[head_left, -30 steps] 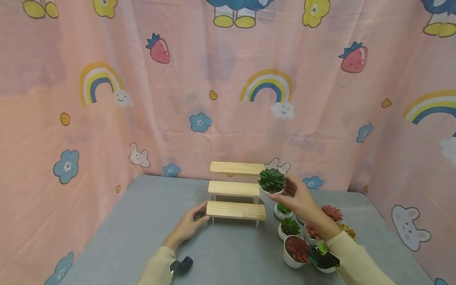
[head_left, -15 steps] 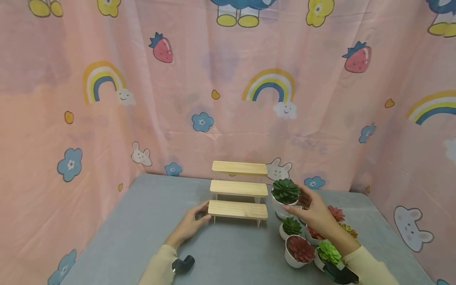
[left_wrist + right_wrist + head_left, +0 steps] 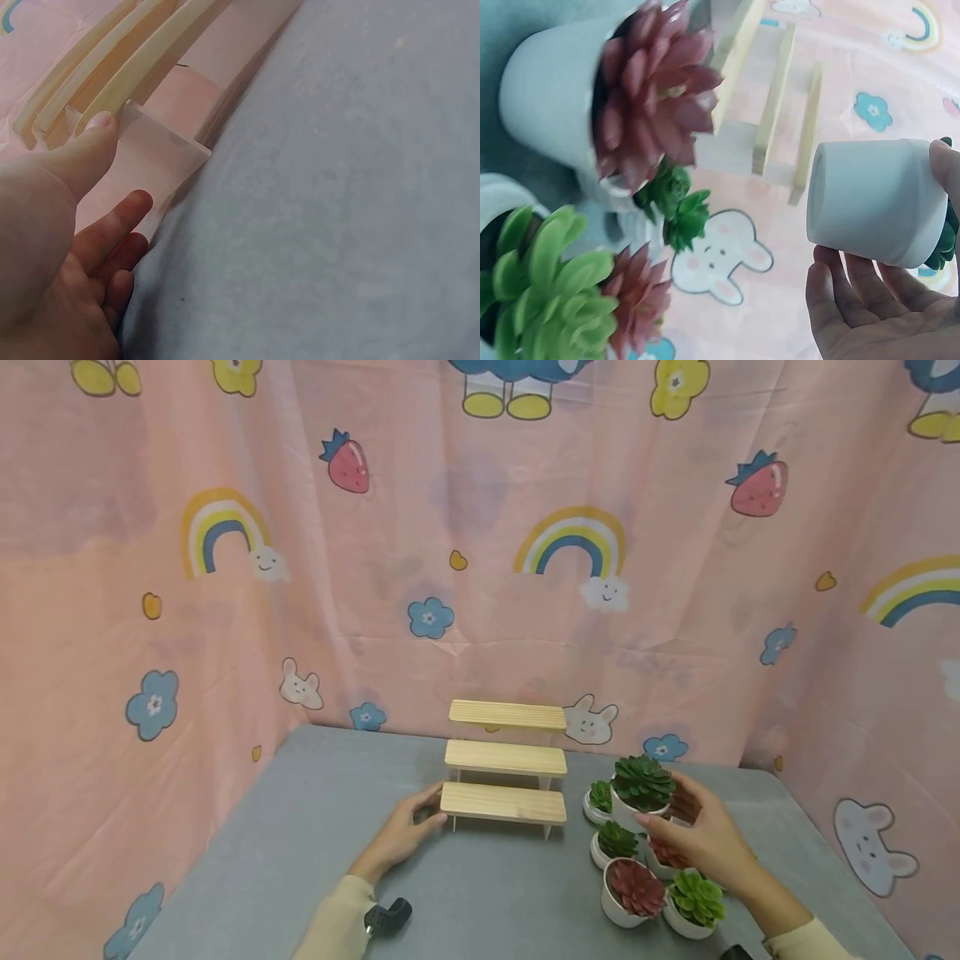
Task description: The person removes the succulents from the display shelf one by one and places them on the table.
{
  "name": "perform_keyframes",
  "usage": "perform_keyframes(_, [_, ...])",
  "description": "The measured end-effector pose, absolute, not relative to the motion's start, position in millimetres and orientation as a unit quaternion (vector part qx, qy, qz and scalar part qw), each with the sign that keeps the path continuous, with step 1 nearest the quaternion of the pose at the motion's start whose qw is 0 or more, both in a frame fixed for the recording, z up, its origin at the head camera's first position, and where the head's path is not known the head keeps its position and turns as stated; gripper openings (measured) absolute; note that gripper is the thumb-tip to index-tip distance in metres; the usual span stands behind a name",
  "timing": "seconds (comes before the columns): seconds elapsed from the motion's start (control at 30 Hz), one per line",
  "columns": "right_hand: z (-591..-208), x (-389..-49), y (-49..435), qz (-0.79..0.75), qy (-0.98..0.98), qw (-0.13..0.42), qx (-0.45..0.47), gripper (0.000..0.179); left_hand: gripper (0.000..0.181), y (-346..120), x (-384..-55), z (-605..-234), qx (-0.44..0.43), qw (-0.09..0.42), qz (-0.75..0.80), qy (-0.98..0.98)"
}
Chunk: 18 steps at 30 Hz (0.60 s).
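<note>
Right hand (image 3: 701, 835): fingers curled round a white pot (image 3: 877, 199) with a dark green succulent (image 3: 642, 779), held just above the table (image 3: 300, 827).
Left hand (image 3: 401, 831): fingers relaxed, thumb touching the left end of the shelf (image 3: 504, 770).
Pot's place: right of the shelf, among other potted succulents (image 3: 633, 889).

A grey table (image 3: 300, 827) stands against a pink cartoon-printed curtain (image 3: 465, 568).
</note>
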State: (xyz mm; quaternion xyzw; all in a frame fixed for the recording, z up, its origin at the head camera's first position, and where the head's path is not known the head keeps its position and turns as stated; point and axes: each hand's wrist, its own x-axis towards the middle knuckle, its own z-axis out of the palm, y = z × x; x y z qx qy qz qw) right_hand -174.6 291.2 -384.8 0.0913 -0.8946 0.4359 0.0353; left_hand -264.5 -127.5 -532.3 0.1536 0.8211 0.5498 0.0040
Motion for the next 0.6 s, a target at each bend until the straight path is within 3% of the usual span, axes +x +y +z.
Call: perform_keyframes(0.6, [-400,-161,328,0.421,-0.906,0.026,0.033,0.093,0.062,-127,-264,-532,0.160,-0.004,0.540,0.826])
